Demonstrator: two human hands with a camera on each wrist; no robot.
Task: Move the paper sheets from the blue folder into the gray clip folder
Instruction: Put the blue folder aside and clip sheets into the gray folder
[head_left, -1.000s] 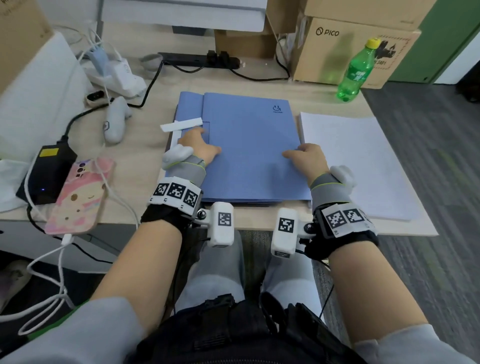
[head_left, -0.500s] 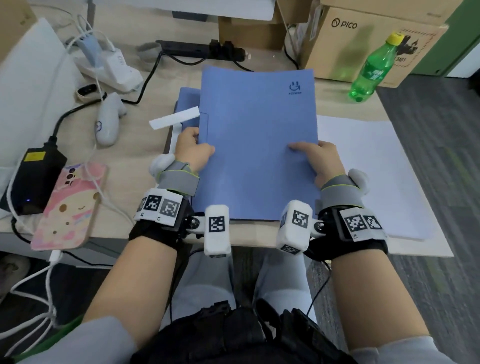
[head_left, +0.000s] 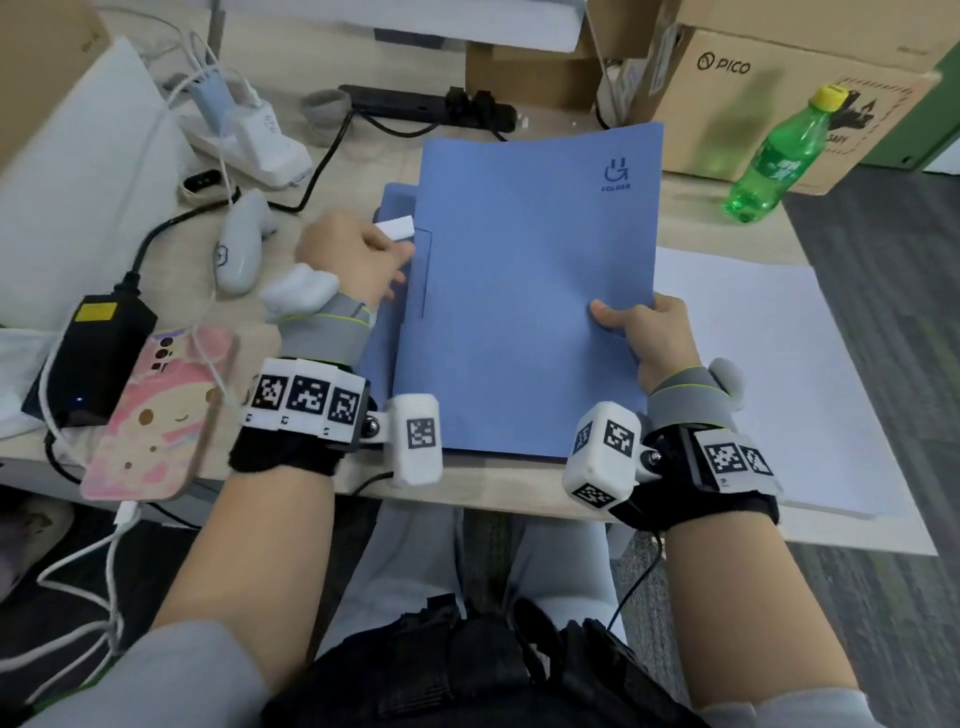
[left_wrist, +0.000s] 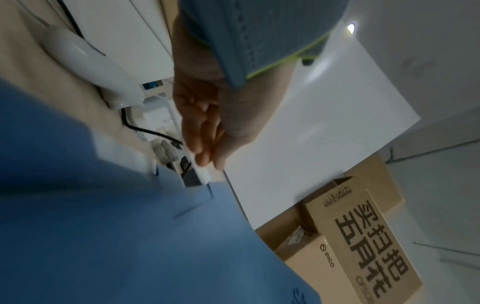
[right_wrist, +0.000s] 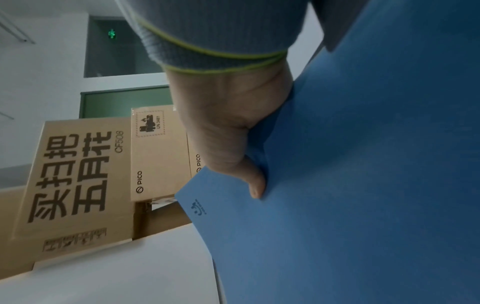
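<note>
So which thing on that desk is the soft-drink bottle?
Start at the big PICO cardboard box at the desk's far right corner. Standing upright just before it is the green bottle, the only see-through green thing there, with a yellow cap.

A green bottle (head_left: 777, 158) stands beside cardboard boxes (head_left: 779, 83) at the desk's (head_left: 727, 234) far right; a pink phone (head_left: 156, 410), charger (head_left: 88, 353) and power strip (head_left: 426, 106) lie left.
</note>
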